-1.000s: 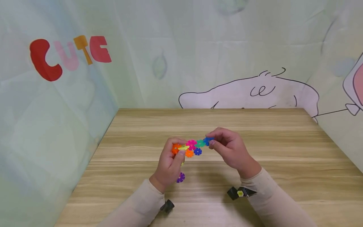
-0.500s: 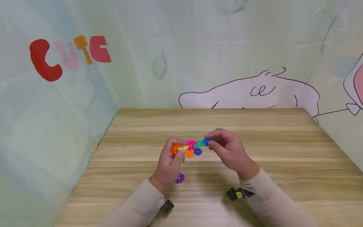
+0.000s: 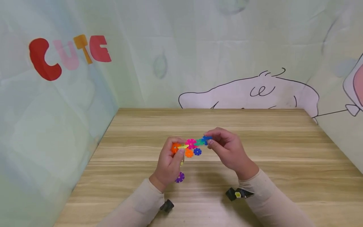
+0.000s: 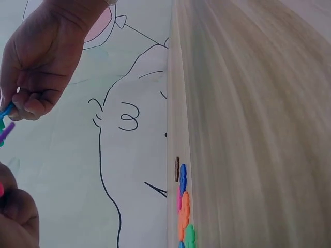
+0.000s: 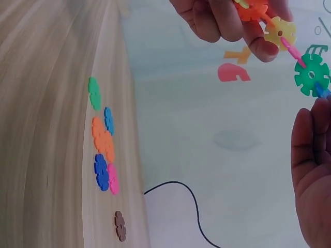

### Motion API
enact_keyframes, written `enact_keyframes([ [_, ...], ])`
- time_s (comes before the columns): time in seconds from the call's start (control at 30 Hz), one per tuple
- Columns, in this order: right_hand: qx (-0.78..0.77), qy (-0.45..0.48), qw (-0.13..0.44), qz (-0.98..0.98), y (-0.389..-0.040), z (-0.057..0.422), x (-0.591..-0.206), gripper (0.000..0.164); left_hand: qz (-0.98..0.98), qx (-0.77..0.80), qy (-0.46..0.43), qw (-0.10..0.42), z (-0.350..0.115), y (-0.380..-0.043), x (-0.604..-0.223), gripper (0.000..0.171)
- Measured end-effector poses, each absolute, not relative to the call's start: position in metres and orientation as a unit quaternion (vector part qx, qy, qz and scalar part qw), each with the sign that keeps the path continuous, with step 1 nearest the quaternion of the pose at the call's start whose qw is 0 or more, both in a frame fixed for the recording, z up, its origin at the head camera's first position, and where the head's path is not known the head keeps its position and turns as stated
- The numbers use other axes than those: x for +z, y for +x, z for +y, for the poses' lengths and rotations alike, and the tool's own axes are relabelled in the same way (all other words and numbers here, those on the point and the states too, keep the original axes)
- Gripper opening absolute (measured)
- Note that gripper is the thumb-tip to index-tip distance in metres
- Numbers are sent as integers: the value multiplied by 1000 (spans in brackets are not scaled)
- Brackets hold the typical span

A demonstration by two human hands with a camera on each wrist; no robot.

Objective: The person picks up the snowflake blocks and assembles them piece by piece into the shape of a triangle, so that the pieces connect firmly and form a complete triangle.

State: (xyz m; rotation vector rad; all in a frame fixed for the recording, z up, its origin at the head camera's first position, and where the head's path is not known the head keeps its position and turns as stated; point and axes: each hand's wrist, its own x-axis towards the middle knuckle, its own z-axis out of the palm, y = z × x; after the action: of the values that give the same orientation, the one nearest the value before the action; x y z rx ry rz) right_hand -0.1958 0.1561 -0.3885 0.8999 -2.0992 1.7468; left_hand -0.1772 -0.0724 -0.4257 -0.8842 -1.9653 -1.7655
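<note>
A chain of notched plastic discs stretches between my two hands above the table. My left hand (image 3: pixel 169 165) grips the end with an orange disc (image 3: pixel 175 148) and a yellow disc (image 3: pixel 183 146). From there run a pink disc (image 3: pixel 191 144) and a green disc (image 3: pixel 199 142). With thumb and fingers my right hand (image 3: pixel 229 150) pinches a blue disc (image 3: pixel 206 140) at the far end, beside the green one. Below my left hand show a purple disc (image 3: pixel 180 177) and a bit of yellow; I cannot tell whether they are joined to the chain.
Loose discs lie flat on the wooden table (image 3: pixel 136 126), among them an orange disc (image 3: pixel 189 153) and a dark blue disc (image 3: pixel 197 152). In the right wrist view a green disc (image 5: pixel 94 93) and a brown disc (image 5: pixel 120 226) lie there too. Printed cloth walls border the table.
My right hand has shifted slightly left with the blue disc, and the green disc appears a little more tilted. Both hands keep their hold on the chain.
</note>
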Motion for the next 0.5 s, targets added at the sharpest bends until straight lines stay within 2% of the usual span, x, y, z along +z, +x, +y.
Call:
enact_keyframes([
  [0.17,607,284,104,-735,-202,160,-390,32,-699,-635,-276,179,-74,-178,-425,22],
  [0.33,594,198,61,-777,-217,167,-398,35,-694,-640,-272,187,-75,-179,-425,21],
  [0.43,520,155,4,-840,-224,168,-407,32,-694,-639,-276,185,-75,-180,-424,21],
  [0.5,466,148,-49,-871,-226,167,-412,24,-694,-639,-277,183,-75,-180,-424,20],
])
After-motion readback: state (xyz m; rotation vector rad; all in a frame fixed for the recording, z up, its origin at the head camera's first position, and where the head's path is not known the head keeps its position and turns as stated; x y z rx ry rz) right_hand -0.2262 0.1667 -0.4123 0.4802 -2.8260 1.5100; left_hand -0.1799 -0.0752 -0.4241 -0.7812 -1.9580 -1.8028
